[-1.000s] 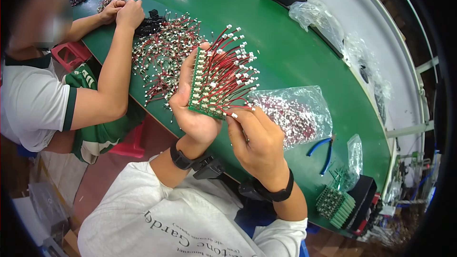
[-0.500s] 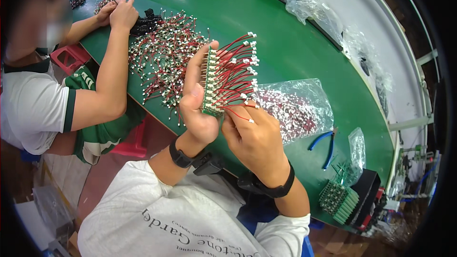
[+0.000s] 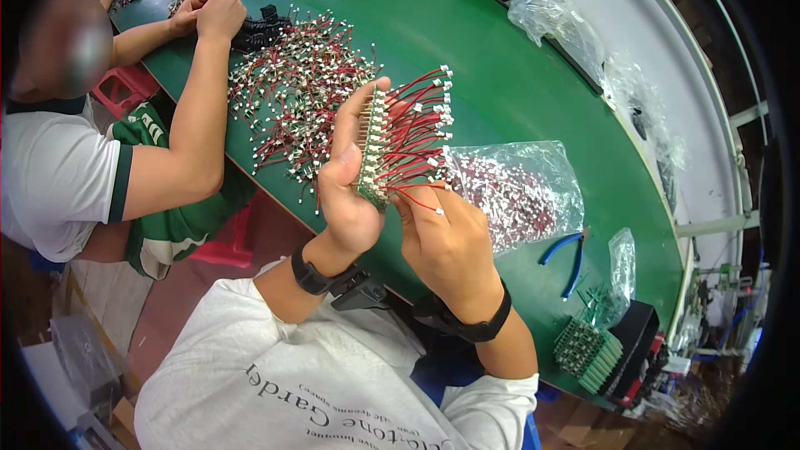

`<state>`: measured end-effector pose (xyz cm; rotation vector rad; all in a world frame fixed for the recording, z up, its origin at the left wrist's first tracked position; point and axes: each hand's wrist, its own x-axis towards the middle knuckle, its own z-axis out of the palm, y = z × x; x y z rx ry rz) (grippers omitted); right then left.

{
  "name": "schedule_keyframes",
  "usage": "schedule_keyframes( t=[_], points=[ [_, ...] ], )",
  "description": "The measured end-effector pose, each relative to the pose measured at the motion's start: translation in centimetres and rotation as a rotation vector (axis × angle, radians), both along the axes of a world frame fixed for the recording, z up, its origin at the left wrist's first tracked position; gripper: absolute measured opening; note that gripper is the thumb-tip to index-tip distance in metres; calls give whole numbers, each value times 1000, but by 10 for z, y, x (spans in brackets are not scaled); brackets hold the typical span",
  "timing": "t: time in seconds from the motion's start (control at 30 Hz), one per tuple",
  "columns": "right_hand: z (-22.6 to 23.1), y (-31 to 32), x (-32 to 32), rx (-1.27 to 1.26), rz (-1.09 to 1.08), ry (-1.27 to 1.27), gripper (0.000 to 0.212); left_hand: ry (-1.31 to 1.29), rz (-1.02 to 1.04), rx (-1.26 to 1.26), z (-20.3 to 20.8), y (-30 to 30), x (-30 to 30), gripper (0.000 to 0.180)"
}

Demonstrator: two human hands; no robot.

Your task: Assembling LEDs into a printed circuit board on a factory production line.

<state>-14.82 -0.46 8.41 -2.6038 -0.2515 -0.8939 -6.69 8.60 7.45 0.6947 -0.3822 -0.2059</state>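
Note:
My left hand (image 3: pixel 350 192) is closed around a long green circuit board panel (image 3: pixel 372 150), thumb on its near side and fingers behind. Thin pins stick out along the panel's left edge, and a row of white sockets runs down it. From these sockets many red cables (image 3: pixel 417 121) with white plugs fan out to the right. At the panel's lower end, my right hand (image 3: pixel 450 237) pinches a red cable (image 3: pixel 417 198) close to the board; its white plug hangs over the fingers. The pinching fingertips are partly hidden.
Loose red cables (image 3: pixel 296 87) lie heaped beyond my left hand. A clear bag of cables (image 3: pixel 517 192), blue-handled cutters (image 3: pixel 571 258) and stacked green boards (image 3: pixel 587 350) lie to the right. At left, a co-worker's hands (image 3: pixel 215 12) work near black parts (image 3: pixel 262 29).
Both hands and the panel stay close together, with the panel shifted slightly right and down and tilted a little. My right hand keeps its pinch at the panel's lower end.

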Motion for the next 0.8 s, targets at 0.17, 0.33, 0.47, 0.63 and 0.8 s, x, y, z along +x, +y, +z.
schedule_keyframes(
  t=[0.17,0.33,0.47,0.63,0.8],
  points=[
    [-3,2,4,35,43,25,22,-40,-64,-16,-10,5,1,76],
    [15,-3,5,85,49,12,17,85,28,-125,-9,5,11,74],
    [20,-31,9,144,-80,14,13,10,-33,-427,-30,34,41,67],
    [-15,-32,17,-71,-193,498,22,-23,-96,-517,-44,47,45,67],
    [-37,-27,22,-120,-190,445,14,208,121,-289,-36,49,39,66]
  ],
)
